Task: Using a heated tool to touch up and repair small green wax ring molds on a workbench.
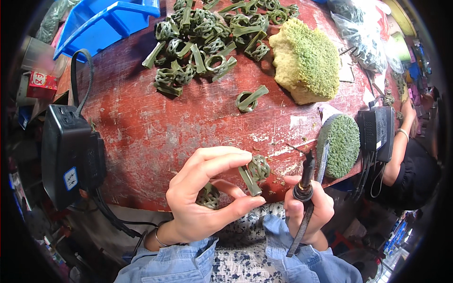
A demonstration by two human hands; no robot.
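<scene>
Between the thumb and fingertips of my left hand (203, 188) is a dark green openwork ring piece (258, 169) with a flat bar-like stem; it looks like wax. A second green openwork piece (208, 195) shows inside the curl of the same hand. My right hand (314, 210) is closed around a pen-shaped hot tool (306, 181), its blackened tip pointing up and away. A long metal file (302, 228) also runs through that hand, its far end beside a round green abrasive pad (342, 146). The hands are close together, slightly apart, at the table's near edge.
A heap of similar green ring pieces (203, 45) lies on the worn red table (137, 141), with one single ring (250, 99) nearer. Around them are a yellow-green sponge block (306, 61), a blue bin (118, 23) and black power units (68, 155) (377, 129). Another person's arm (398, 146) is at right.
</scene>
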